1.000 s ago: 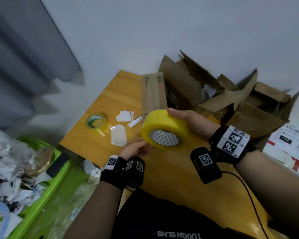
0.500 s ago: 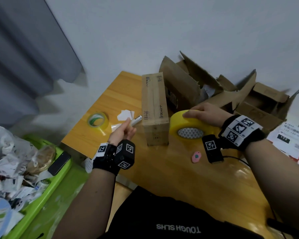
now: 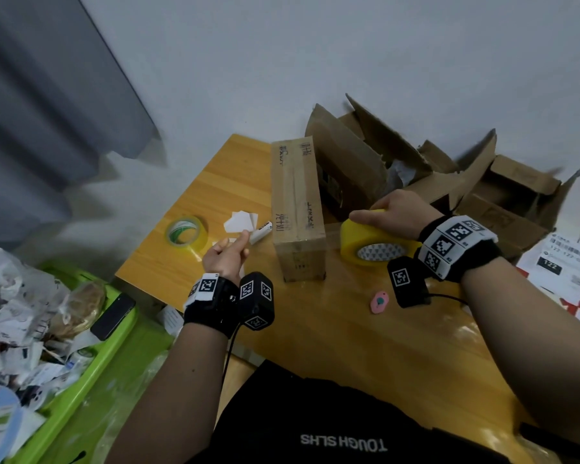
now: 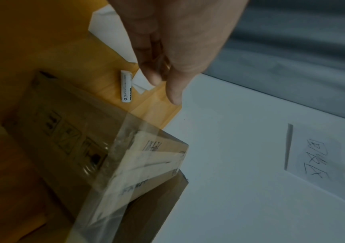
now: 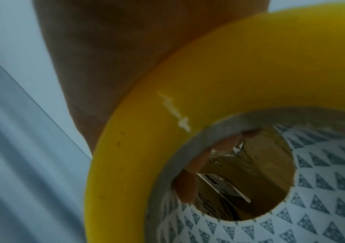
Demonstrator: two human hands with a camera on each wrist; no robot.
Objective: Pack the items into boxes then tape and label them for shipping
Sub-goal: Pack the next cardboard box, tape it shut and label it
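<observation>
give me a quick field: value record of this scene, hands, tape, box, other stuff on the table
left hand: raised left of the box, fingers loosely curled; whether it pinches the tape end is unclear
right hand: grips the yellow tape roll from above
tape strip: stretched from roll to box
box: closed, long, standing on the wooden table
second roll: flat, left of the box
other: white marker, pink object

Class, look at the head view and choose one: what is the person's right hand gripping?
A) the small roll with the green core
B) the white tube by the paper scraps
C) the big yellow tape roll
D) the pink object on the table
C: the right hand curls over the top of the big yellow tape roll, just right of the closed cardboard box; the other three things lie untouched.
</observation>
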